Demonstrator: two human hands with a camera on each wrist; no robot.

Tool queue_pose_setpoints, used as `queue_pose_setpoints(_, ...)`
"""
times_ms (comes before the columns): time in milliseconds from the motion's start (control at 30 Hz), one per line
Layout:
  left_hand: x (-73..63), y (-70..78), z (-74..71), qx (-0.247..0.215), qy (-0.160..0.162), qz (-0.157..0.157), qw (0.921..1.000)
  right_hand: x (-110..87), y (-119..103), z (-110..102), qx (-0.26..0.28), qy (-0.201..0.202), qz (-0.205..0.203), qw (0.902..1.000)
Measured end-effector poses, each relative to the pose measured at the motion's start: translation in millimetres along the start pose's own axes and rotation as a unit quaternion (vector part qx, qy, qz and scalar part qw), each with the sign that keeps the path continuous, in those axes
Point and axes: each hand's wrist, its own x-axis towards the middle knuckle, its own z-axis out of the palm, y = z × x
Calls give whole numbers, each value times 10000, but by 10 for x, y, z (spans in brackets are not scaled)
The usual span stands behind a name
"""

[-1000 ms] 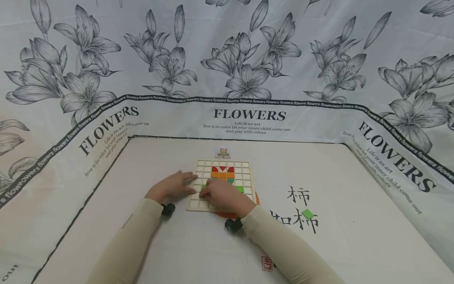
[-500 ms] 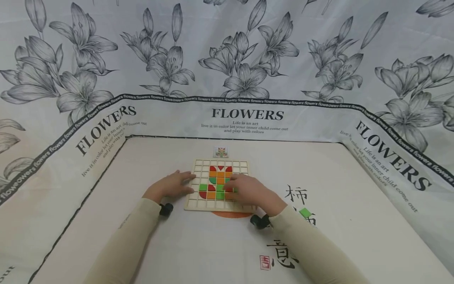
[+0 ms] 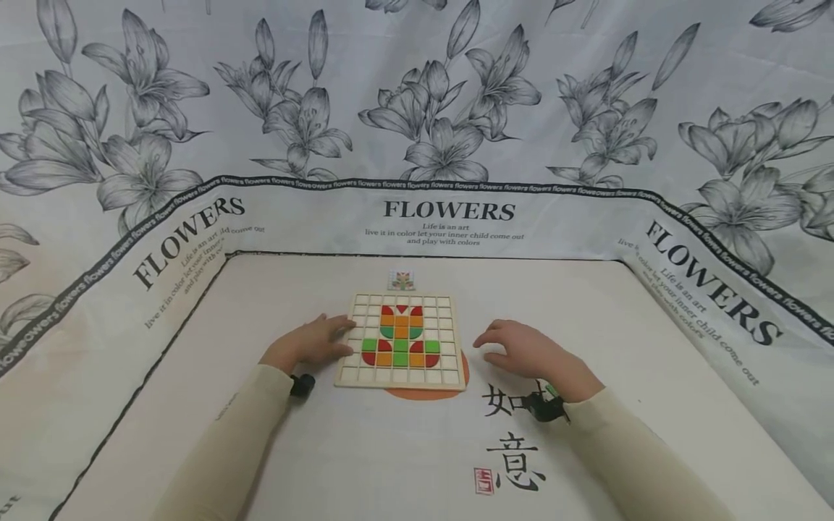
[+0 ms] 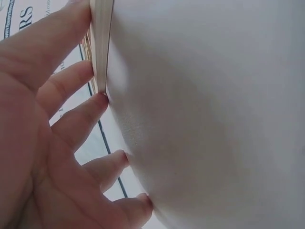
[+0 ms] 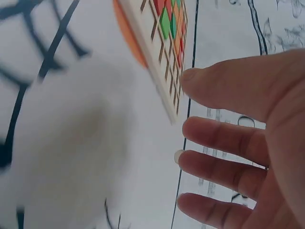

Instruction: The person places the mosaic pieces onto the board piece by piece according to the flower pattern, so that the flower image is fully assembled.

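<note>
A pale wooden grid board (image 3: 452,375) lies on the cloth-covered table. Red, orange, teal and light green tiles (image 3: 400,359) sit in its cells as a flower shape. At the board's left edge rests my left hand (image 3: 311,344), its fingers loosely spread. In the left wrist view, its thumb and fingertips touch the board's side (image 4: 100,47). My right hand (image 3: 531,351) hovers right of the board with nothing between its relaxed fingers. The right wrist view shows the thumb and fingers apart. A loose green tile (image 3: 552,391) is mostly hidden behind the right wrist camera.
Just behind the board lies a small picture card (image 3: 401,280) with a coloured flower pattern. An orange printed circle (image 3: 423,394) shows from under the board. Black printed characters (image 3: 515,463) mark the cloth at the right. A flower-printed curtain (image 3: 449,145) surrounds the table.
My right hand has moved off the board to the right, uncovering the tiles at the lower right of the pattern. The left hand stays at the board's left edge.
</note>
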Motion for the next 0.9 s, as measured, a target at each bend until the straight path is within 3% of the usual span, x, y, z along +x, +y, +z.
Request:
queue_pose_setpoints(400, -48, 1, -17, 27, 51, 26, 10000, -464, 486, -56, 569, -362, 512, 9964)
queue_pose_setpoints(700, -11, -19, -7, 104, 76, 88, 9999, -682, 616, -13, 852, -667, 992, 9892)
queue_pose_setpoints(900, -1, -13, 3, -49, 1, 32, 10000, -752, 657, 57, 862, -740, 1088, 9876)
